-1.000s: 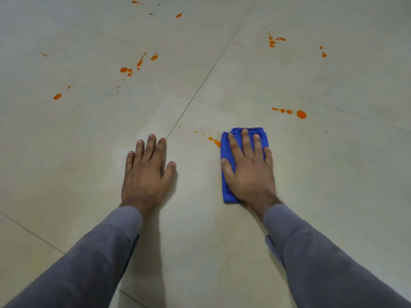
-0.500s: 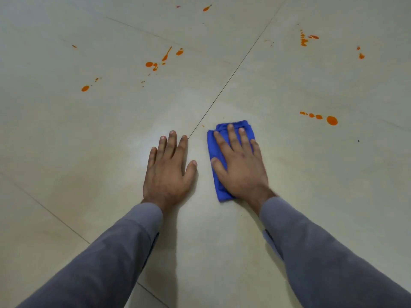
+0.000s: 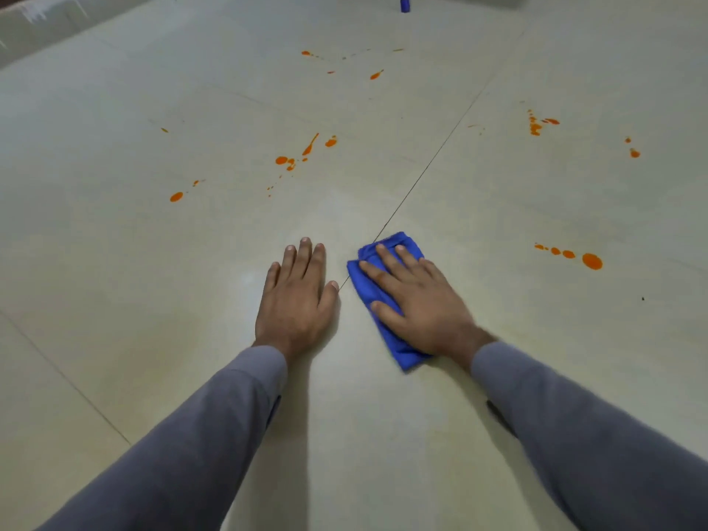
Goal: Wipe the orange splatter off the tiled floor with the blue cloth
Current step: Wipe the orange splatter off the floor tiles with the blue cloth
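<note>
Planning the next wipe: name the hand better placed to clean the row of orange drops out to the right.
Right. The right hand already presses the blue cloth, and the drops lie on its side. The left hand rests flat on bare tile, away from them.

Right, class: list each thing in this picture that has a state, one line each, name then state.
blue cloth: folded, flat on the floor, pressed under the right hand.
right hand: fingers straight, palm down on the cloth.
left hand: flat on bare tile, holding nothing.
orange splatter: unwiped, scattered beyond the hands.
tiled floor: spotted with orange.
</note>
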